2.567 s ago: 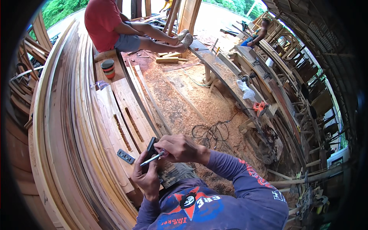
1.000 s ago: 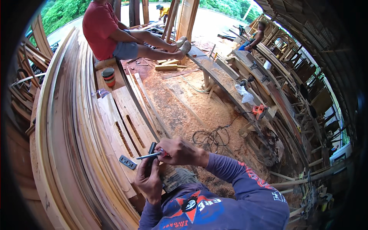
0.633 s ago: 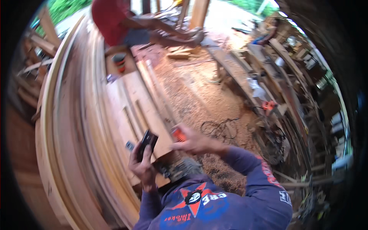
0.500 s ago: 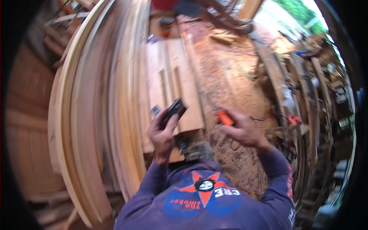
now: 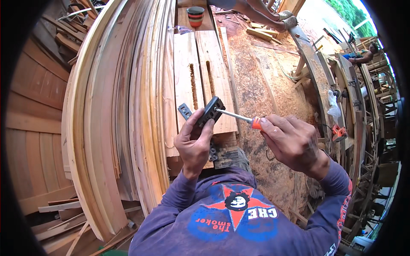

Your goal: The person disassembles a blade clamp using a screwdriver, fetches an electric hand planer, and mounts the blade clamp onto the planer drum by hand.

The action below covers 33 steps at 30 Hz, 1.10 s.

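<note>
Left hand pinches a black oblong block; right hand grips an orange-handled steel screwdriver, shaft pointing left to the block.

Head-worn left fisheye, looking down and forward; shirt and fingers near, trees far off.

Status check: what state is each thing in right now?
Left hand, gripping black part
Right hand, gripping screwdriver
Screwdriver, tip at black part
Black part, held tilted
Grey plate, lying on left board
Left board, slotted
Right board, slotted
Striped cup, upright
Orange tool, unheld
</note>
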Each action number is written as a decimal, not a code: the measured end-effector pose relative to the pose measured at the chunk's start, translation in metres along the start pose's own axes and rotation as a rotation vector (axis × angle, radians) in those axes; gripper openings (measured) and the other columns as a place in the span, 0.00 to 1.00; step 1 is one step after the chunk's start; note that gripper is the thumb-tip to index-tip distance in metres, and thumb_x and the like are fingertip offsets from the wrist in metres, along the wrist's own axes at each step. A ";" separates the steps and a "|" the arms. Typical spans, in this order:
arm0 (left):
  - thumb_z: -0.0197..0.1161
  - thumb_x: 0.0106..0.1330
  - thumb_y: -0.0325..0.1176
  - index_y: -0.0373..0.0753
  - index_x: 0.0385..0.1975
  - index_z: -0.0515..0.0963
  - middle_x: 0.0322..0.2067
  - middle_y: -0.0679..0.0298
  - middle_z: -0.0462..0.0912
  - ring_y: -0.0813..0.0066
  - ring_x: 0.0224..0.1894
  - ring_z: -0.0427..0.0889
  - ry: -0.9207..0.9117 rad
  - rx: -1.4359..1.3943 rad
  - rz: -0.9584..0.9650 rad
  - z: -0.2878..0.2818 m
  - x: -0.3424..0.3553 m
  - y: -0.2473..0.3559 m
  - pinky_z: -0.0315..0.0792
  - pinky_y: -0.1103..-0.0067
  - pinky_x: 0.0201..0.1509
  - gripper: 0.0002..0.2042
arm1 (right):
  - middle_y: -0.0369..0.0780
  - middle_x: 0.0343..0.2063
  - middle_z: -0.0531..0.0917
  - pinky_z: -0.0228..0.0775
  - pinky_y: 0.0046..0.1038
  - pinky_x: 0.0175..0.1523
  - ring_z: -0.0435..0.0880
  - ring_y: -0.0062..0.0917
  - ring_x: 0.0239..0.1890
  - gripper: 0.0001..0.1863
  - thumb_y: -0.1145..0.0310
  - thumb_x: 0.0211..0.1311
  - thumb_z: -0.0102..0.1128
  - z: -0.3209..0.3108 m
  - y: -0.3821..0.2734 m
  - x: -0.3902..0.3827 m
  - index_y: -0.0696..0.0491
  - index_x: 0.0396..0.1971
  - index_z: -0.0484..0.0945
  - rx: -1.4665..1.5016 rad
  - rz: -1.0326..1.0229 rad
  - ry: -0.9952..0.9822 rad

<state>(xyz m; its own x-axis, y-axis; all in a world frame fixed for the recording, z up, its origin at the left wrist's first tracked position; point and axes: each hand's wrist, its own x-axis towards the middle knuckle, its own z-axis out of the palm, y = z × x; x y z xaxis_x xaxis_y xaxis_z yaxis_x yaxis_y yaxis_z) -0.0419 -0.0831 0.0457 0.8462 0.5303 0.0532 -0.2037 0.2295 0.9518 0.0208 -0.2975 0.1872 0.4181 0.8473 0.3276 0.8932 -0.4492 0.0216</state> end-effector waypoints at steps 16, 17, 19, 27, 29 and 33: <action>0.67 0.63 0.15 0.28 0.55 0.79 0.46 0.53 0.88 0.71 0.49 0.87 -0.063 0.262 0.276 0.003 -0.009 -0.008 0.80 0.78 0.56 0.18 | 0.41 0.36 0.81 0.79 0.29 0.34 0.83 0.32 0.34 0.17 0.75 0.54 0.69 0.000 -0.006 -0.017 0.58 0.45 0.82 0.069 0.093 0.057; 0.68 0.64 0.17 0.29 0.56 0.79 0.48 0.57 0.87 0.76 0.48 0.85 -0.066 0.223 0.269 0.005 -0.009 -0.010 0.78 0.81 0.53 0.19 | 0.40 0.35 0.80 0.79 0.29 0.34 0.83 0.32 0.34 0.16 0.75 0.54 0.69 0.005 -0.007 -0.022 0.58 0.45 0.82 -0.030 0.034 0.089; 0.68 0.65 0.17 0.29 0.57 0.79 0.49 0.56 0.86 0.75 0.49 0.85 -0.076 0.232 0.272 0.004 -0.008 -0.018 0.78 0.81 0.54 0.20 | 0.40 0.35 0.80 0.79 0.29 0.35 0.83 0.32 0.35 0.17 0.74 0.54 0.69 0.014 -0.012 -0.031 0.57 0.45 0.82 -0.097 0.026 0.095; 0.64 0.67 0.16 0.25 0.60 0.75 0.50 0.52 0.85 0.73 0.48 0.85 -0.118 0.211 0.145 -0.002 -0.025 -0.029 0.77 0.78 0.57 0.20 | 0.37 0.30 0.82 0.65 0.20 0.16 0.82 0.17 0.25 0.18 0.57 0.70 0.62 0.076 -0.020 -0.083 0.58 0.44 0.79 2.024 1.347 -0.248; 0.63 0.68 0.18 0.27 0.63 0.72 0.48 0.53 0.86 0.72 0.46 0.86 -0.228 0.395 0.111 -0.006 -0.024 -0.039 0.79 0.78 0.55 0.23 | 0.36 0.30 0.81 0.65 0.19 0.18 0.81 0.15 0.25 0.19 0.56 0.68 0.65 0.081 -0.025 -0.098 0.58 0.45 0.78 2.013 1.352 -0.185; 0.63 0.69 0.18 0.27 0.63 0.73 0.46 0.55 0.87 0.75 0.44 0.86 -0.316 0.398 0.119 -0.010 -0.019 -0.063 0.79 0.80 0.50 0.22 | 0.34 0.33 0.79 0.73 0.24 0.33 0.79 0.18 0.35 0.26 0.59 0.56 0.76 0.109 -0.036 -0.127 0.58 0.46 0.74 1.518 1.157 -0.049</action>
<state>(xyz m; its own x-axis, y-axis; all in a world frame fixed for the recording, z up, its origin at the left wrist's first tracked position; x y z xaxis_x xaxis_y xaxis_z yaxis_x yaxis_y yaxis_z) -0.0501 -0.0994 -0.0184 0.9485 0.2474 0.1978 -0.1561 -0.1783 0.9715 -0.0464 -0.3582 0.0420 0.8099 0.3765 -0.4498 -0.4251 -0.1517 -0.8923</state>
